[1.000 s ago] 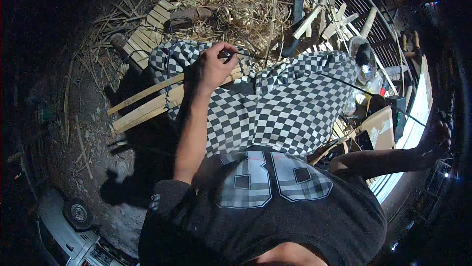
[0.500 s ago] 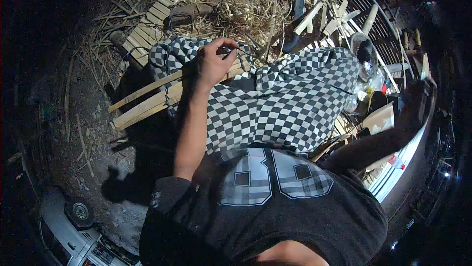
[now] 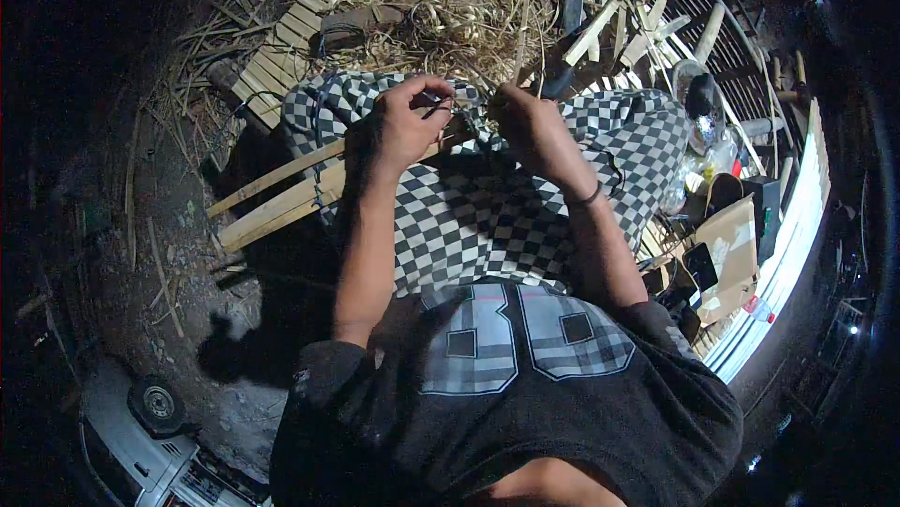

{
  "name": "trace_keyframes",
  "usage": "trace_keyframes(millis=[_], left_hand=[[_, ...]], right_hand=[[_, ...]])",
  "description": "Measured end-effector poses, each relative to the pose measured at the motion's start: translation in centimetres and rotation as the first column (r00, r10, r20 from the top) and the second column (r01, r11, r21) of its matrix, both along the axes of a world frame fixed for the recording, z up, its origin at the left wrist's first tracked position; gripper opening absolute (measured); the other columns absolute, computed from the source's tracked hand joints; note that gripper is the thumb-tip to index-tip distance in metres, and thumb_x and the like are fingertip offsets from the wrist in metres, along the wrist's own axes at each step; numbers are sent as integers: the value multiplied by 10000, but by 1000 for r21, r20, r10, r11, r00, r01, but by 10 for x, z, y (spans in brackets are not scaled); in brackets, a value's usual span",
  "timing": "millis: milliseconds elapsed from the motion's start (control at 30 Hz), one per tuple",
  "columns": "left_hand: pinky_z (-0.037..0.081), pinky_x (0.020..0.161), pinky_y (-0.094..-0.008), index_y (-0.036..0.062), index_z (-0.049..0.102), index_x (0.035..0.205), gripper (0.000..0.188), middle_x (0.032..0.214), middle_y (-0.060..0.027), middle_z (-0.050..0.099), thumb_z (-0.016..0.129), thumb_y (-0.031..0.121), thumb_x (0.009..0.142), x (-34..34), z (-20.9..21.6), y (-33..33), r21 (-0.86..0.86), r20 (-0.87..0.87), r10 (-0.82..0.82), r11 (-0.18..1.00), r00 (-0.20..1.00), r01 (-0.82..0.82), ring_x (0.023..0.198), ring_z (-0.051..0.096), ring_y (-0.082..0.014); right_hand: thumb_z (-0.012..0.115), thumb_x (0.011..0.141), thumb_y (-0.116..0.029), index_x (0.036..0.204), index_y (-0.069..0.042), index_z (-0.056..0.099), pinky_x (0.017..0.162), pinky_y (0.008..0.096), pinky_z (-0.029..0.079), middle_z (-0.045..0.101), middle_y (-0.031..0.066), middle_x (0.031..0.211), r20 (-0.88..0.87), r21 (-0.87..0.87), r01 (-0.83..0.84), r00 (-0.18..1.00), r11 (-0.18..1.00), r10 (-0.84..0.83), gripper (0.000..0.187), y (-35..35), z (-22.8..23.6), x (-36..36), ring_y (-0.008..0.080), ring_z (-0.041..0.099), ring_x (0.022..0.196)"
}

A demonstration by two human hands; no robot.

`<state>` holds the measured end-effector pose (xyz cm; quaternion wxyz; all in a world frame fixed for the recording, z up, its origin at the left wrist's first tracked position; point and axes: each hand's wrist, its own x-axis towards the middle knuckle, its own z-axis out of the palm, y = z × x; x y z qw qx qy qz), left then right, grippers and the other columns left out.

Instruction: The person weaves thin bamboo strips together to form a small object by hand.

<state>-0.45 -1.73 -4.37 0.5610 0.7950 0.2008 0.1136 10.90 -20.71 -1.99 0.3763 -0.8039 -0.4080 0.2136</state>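
Note:
Pale bamboo strips (image 3: pixel 281 212) lie across my lap, over the checkered trousers. At their right end my left hand (image 3: pixel 410 130) is closed, thumb and fingers curled together. A thin dark strand seems to show at its fingertips, too small to name. Just to its right, my right hand (image 3: pixel 539 132) is bent inward with its fingers pinched together. What it grips is hidden behind the fingers. Between the two hands there is a small gap, over the ends of the strips.
A long blade with a dark handle (image 3: pixel 560 83) lies beyond my right hand, beside split bamboo pieces (image 3: pixel 605 24). Fine shavings (image 3: pixel 459 20) are heaped ahead on a slatted bamboo surface (image 3: pixel 272 67). At right are a cardboard piece (image 3: pixel 727 259), a phone (image 3: pixel 699 265) and plastic bottles.
My right arm has swung in from the far right side to the lap, and its hand now meets the strips close to my left hand. The left hand has barely moved.

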Motion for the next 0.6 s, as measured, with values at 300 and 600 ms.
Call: trace_keyframes(millis=[300,600], left_hand=[[547,857,-274,24,711,1027,169,983,-34,715,708,18,859,1,0,0,-65,41,2,998,999,1,925,661,-111],[532,865,-286,31,714,1020,145,968,-46,731,707,45,876,1,8,-2,91,43,-24,996,999,20,932,673,-121]], right_hand=[[678,825,-78,1206,38,621,759,471,540,674,293,918,2,42,76,997,996,-76,403,2,-6,-8,454,661,888],[612,975,-93,1194,102,620,802,281,533,743,112,998,-91,23,226,971,974,-223,294,-17,-15,-6,109,671,896]])
